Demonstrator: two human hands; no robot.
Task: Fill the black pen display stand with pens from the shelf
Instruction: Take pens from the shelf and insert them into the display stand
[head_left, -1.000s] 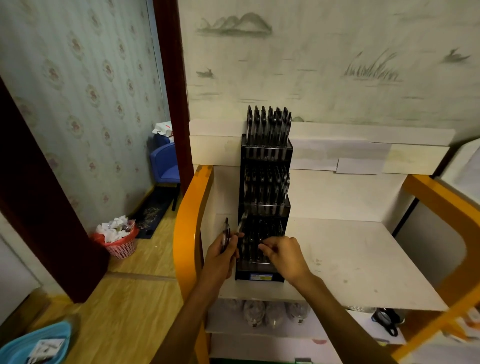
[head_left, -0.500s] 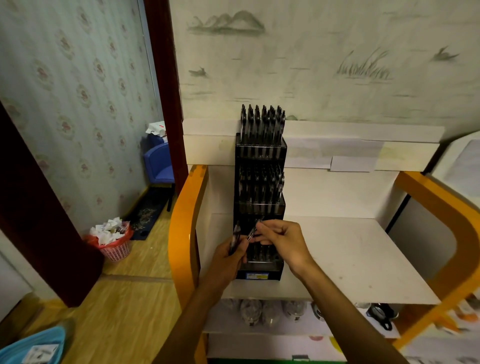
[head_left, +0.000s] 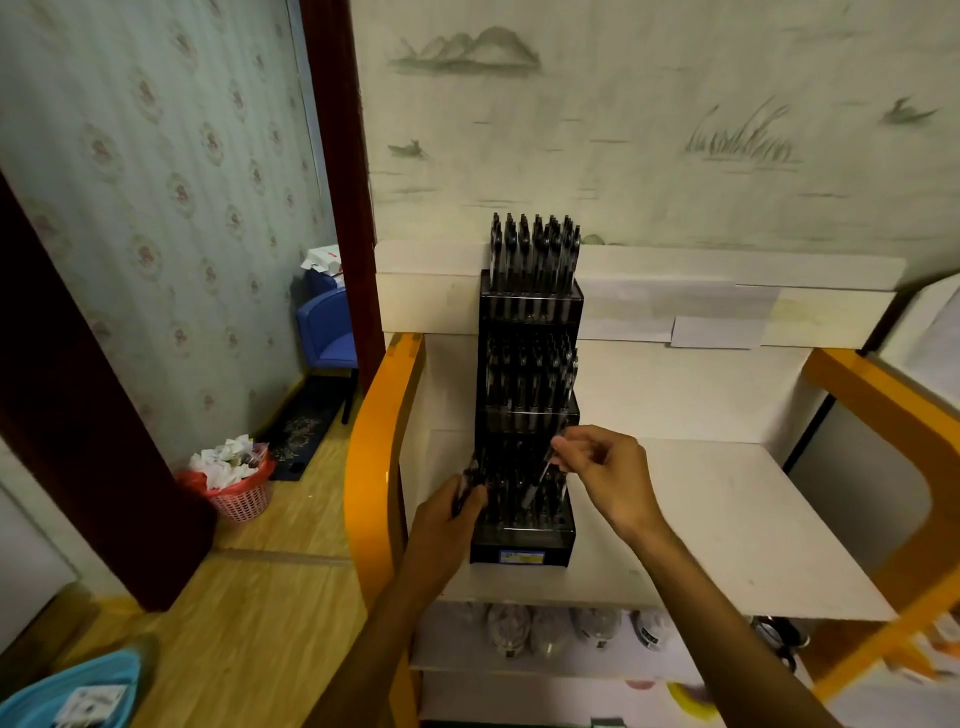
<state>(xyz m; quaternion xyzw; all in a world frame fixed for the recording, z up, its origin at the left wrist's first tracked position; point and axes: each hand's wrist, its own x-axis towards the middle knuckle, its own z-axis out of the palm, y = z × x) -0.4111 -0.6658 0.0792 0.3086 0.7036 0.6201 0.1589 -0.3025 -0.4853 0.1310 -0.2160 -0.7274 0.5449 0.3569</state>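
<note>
The black pen display stand (head_left: 530, 312) rises in three tiers at the left of the white shelf (head_left: 727, 519). Its top and middle tiers are packed with dark pens; the bottom tier holds several. My left hand (head_left: 449, 512) grips a small bunch of pens (head_left: 470, 480) beside the stand's lower left corner. My right hand (head_left: 605, 475) pinches one pen (head_left: 540, 475) by its top, tip slanting down into the right side of the bottom tier.
Orange curved frames (head_left: 382, 467) flank the shelf on both sides. A lower shelf holds several wrapped round items (head_left: 550, 631). On the floor to the left stand a pink waste basket (head_left: 236, 486) and a blue basin (head_left: 78, 693).
My right hand drew a single pen from the bunch in my left hand and carried it right and down into the bottom tier. The left hand stayed low beside the stand.
</note>
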